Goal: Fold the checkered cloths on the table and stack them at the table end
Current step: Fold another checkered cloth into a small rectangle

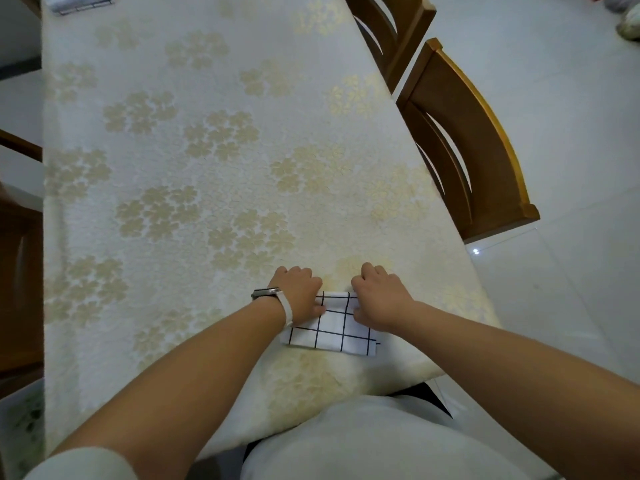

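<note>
Bare forearms lead to the left hand (pixel 298 292) and right hand (pixel 379 300), curled fingers (pixel 372 270) pinching the far edge of the folded white black-gridded cloth (pixel 332 332) near the right front corner of the cream floral worktop (pixel 207 168); uneven pulling could skew its layers or drag it off.

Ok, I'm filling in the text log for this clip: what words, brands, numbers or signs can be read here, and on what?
None can be read.
The cloth shows only black grid lines.
The tablecloth shows only flowers.
The watch on the left wrist is edge-on, face hidden.
The pile at the far end is too small to tell.
</note>
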The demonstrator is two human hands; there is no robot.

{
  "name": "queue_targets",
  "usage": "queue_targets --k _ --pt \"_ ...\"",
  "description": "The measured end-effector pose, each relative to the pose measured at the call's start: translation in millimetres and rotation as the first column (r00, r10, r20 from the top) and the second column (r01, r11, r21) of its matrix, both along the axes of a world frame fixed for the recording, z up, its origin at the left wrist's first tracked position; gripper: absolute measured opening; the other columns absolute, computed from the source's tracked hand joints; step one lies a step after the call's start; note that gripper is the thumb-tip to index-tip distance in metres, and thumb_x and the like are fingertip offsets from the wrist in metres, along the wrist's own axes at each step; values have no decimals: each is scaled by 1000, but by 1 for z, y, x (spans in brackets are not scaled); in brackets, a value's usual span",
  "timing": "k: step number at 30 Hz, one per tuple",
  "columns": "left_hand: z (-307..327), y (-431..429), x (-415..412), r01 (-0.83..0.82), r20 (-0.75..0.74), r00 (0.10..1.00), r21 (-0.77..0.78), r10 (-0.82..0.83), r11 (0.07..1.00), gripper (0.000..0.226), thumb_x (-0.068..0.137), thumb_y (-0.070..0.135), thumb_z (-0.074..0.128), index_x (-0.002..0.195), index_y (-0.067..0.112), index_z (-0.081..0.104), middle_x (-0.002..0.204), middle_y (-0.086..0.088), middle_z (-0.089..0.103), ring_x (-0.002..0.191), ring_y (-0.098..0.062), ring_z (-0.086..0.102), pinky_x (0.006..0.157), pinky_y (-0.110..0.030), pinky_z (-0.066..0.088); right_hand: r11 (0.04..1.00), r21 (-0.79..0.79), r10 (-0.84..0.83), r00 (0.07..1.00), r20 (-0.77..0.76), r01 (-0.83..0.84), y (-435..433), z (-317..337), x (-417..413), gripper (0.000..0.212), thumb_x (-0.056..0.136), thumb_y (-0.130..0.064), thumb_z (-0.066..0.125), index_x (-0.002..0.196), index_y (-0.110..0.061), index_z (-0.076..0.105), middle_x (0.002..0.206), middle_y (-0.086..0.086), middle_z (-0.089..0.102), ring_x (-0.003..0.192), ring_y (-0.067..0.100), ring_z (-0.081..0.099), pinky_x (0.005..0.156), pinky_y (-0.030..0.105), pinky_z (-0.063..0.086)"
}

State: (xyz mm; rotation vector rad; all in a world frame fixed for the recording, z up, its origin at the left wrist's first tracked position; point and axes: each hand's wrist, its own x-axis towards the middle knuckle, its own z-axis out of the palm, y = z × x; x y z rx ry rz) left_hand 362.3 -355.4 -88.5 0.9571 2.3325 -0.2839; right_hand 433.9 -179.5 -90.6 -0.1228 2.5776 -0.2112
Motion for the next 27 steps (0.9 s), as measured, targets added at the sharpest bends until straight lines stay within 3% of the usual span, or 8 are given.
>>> queue_targets --k 3,5,8,12,17,20,22,27 --pt "1 -6 1 -77 68 995 12 76 997 28 90 49 50 100 24 58 101 -1 55 95 -23 53 86 -38 37 998 -43 -47 997 58 49 4 2 4 13 84 -19 55 95 -12 51 107 7 45 99 28 45 73 34 32" --pt "2 -16 3 -250 192 955 114 226 961 12 90 38 55 90 26 58 91 3 59 86 -21 57 75 -33 41 988 -94 -112 990 83 120 7 1 8 11 85 -17 53 95 -11 55 103 6 49 91 26 48 69 33 34" --pt "5 -36 10 -637 467 739 248 486 730 9 87 24 64 79 23 60 78 4 61 73 -17 57 64 -30 44 879 -272 -351 918 186 391 9 10 16 5 87 -18 58 84 -14 55 85 3 53 70 20 48 56 29 34" --pt "19 -56 25 -880 679 469 306 564 363 10 85 14 69 77 15 63 72 1 63 67 -15 57 63 -27 44 455 -481 -624 654 428 749 4 25 28 10 82 -14 65 78 -12 56 70 6 53 60 19 47 55 31 38" --pt "36 -65 46 -981 899 162 191 406 -32 17 89 8 65 105 8 70 100 -11 74 92 -28 71 81 -43 57 -71 -555 -617 401 677 829 -10 41 47 15 86 -11 65 99 -4 65 96 13 69 89 30 67 82 45 55" --pt "41 -64 58 -974 926 51 129 373 -184 16 89 8 65 103 4 69 99 -17 73 90 -33 70 81 -51 57 -201 -545 -590 344 731 814 -19 48 62 20 92 -5 56 109 -10 66 108 13 72 100 34 68 92 54 54" --pt "44 -65 64 -969 940 -8 76 340 -234 17 89 7 64 104 2 67 100 -20 72 90 -37 70 81 -55 56 -219 -547 -615 322 720 808 -24 51 69 22 92 -4 55 110 -11 66 107 14 73 101 36 68 93 57 52" --pt "46 -66 73 -976 967 -57 -2 248 -218 22 89 -1 59 110 -1 63 104 -21 71 96 -40 67 84 -58 53 -313 -563 -711 205 673 765 -29 56 87 21 89 -2 57 109 4 61 111 28 67 103 47 64 91 65 48"
